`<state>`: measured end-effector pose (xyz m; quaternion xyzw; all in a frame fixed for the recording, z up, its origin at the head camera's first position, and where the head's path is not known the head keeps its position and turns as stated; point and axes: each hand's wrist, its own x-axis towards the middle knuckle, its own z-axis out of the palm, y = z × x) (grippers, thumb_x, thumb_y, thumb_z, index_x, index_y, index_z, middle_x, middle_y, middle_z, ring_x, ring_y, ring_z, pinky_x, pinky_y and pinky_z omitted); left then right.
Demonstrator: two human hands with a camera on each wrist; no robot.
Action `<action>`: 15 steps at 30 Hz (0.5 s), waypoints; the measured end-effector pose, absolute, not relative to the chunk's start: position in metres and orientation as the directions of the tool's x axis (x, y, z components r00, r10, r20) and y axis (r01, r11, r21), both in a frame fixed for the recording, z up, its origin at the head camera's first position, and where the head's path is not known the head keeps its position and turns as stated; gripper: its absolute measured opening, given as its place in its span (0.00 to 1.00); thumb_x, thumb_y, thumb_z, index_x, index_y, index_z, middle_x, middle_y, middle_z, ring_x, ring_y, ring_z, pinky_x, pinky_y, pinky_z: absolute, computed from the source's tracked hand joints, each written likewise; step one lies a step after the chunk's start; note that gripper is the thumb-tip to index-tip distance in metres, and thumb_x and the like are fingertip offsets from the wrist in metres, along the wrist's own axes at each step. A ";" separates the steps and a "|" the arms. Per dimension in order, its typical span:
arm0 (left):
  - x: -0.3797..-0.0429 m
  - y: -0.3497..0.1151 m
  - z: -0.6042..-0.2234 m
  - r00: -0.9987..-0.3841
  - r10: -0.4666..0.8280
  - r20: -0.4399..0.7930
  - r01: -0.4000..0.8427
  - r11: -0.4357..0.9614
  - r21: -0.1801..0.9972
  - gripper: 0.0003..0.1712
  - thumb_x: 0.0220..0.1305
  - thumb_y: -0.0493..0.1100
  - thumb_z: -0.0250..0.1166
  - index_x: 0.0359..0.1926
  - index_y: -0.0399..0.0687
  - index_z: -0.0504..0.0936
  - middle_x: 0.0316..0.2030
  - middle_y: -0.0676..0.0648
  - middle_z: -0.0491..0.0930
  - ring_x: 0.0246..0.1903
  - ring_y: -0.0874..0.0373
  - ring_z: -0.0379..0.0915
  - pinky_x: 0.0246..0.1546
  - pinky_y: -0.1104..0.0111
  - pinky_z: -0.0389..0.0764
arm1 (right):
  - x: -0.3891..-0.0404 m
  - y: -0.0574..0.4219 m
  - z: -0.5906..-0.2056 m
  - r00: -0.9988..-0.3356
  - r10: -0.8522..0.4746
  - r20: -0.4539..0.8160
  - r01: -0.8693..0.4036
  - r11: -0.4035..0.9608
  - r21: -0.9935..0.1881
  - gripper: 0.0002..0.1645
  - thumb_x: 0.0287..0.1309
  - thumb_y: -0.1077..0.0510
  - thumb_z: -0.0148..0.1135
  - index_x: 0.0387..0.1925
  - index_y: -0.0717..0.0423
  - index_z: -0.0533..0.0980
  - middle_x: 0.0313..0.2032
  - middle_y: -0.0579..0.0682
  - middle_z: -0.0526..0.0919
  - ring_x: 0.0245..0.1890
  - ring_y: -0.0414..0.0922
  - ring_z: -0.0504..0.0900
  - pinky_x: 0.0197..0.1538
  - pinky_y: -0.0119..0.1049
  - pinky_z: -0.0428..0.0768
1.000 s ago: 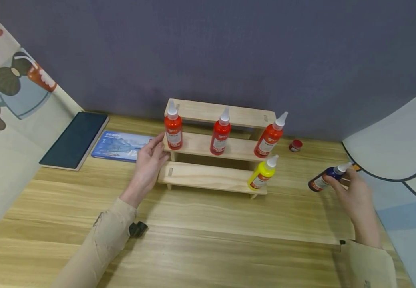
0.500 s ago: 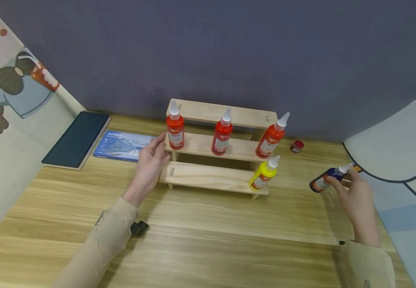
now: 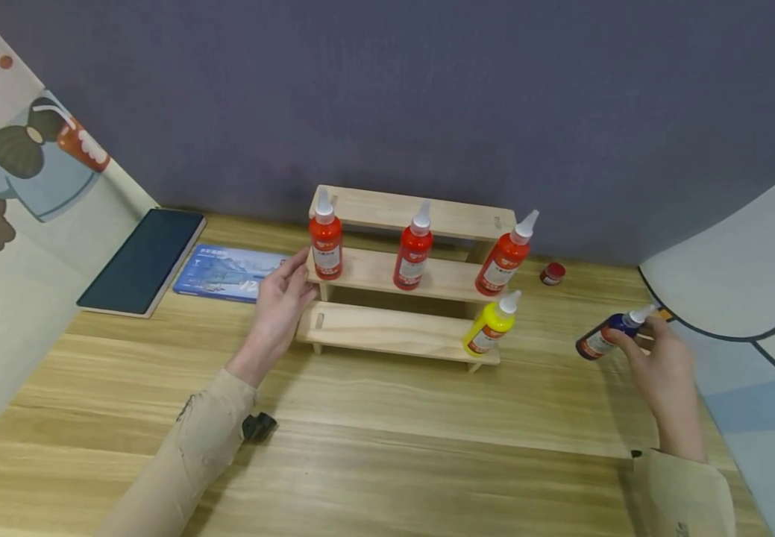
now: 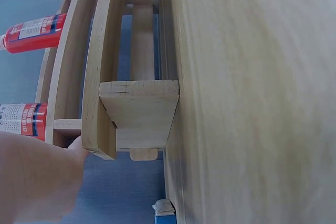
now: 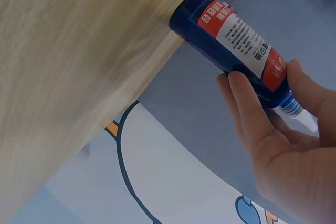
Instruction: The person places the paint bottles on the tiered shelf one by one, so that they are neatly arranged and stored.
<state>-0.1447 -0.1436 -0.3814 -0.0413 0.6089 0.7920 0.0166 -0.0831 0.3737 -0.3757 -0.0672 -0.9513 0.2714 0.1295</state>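
A dark blue squeeze bottle of paint point(image 3: 597, 344) with a clear nozzle is gripped near its neck by my right hand point(image 3: 662, 373). It tilts, base toward the rack, label facing up in the right wrist view. My left hand point(image 3: 278, 302) holds the left end of the three-tier wooden rack point(image 3: 387, 328) at its middle shelf; its thumb meets the wood in the left wrist view. On that shelf stand red bottles at left point(image 3: 326, 250), centre point(image 3: 412, 257) and right point(image 3: 501, 262). A yellow bottle point(image 3: 489, 328) stands at the bottom shelf's right end.
A small red-lidded jar point(image 3: 552, 274) sits right of the rack. At left lie a blue flat box point(image 3: 226, 272) and a dark-covered book point(image 3: 142, 261). A grey-blue panel point(image 3: 387, 97) rises behind the wooden table point(image 3: 387, 455). A small black object point(image 3: 259, 426) shows beside the left sleeve.
The view shifts very slightly between the first and second frames. Both hands, the dark blue bottle and the bottles on the rack keep their places.
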 end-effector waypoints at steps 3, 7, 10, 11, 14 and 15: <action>-0.145 -0.144 -0.381 -0.996 -0.020 -0.083 -0.075 -0.261 0.962 0.29 0.88 0.35 0.43 0.83 0.36 0.56 0.82 0.37 0.54 0.76 0.41 0.61 0.77 0.60 0.68 | -0.083 0.374 -0.375 -0.958 0.198 0.206 0.059 0.842 -0.536 0.27 0.75 0.61 0.68 0.61 0.79 0.71 0.55 0.83 0.78 0.53 0.79 0.81 0.43 0.53 0.89; -0.144 -0.143 -0.381 -0.997 -0.019 -0.081 -0.073 -0.260 0.963 0.29 0.88 0.35 0.43 0.83 0.36 0.56 0.82 0.37 0.53 0.75 0.41 0.62 0.77 0.60 0.68 | -0.082 0.373 -0.371 -0.959 0.195 0.206 0.055 0.841 -0.539 0.26 0.76 0.60 0.67 0.61 0.78 0.71 0.56 0.83 0.78 0.54 0.78 0.80 0.49 0.65 0.85; -0.144 -0.144 -0.381 -0.997 -0.019 -0.081 -0.074 -0.257 0.964 0.29 0.88 0.35 0.43 0.83 0.36 0.56 0.83 0.37 0.53 0.76 0.41 0.61 0.77 0.60 0.68 | -0.079 0.371 -0.367 -0.957 0.195 0.217 0.050 0.841 -0.539 0.25 0.76 0.59 0.67 0.61 0.77 0.72 0.56 0.82 0.78 0.54 0.78 0.80 0.50 0.72 0.80; -0.144 -0.144 -0.380 -0.997 -0.018 -0.080 -0.073 -0.256 0.964 0.29 0.88 0.34 0.42 0.83 0.36 0.55 0.83 0.37 0.53 0.77 0.42 0.60 0.77 0.60 0.68 | -0.077 0.370 -0.365 -0.955 0.194 0.226 0.044 0.842 -0.538 0.25 0.76 0.59 0.67 0.60 0.76 0.73 0.56 0.82 0.78 0.54 0.78 0.80 0.49 0.65 0.84; -0.143 -0.144 -0.381 -0.997 -0.017 -0.079 -0.072 -0.259 0.963 0.29 0.88 0.35 0.42 0.83 0.36 0.56 0.82 0.36 0.54 0.76 0.41 0.60 0.77 0.60 0.68 | -0.074 0.366 -0.359 -0.947 0.187 0.260 0.022 0.848 -0.530 0.23 0.74 0.60 0.69 0.59 0.74 0.74 0.54 0.79 0.81 0.52 0.76 0.82 0.44 0.33 0.85; -0.144 -0.144 -0.381 -0.997 -0.015 -0.079 -0.072 -0.260 0.963 0.29 0.88 0.35 0.42 0.83 0.35 0.56 0.82 0.36 0.54 0.76 0.41 0.60 0.78 0.60 0.68 | -0.072 0.365 -0.357 -0.944 0.184 0.272 0.014 0.850 -0.526 0.23 0.74 0.60 0.69 0.59 0.74 0.75 0.53 0.78 0.82 0.52 0.75 0.82 0.41 0.24 0.79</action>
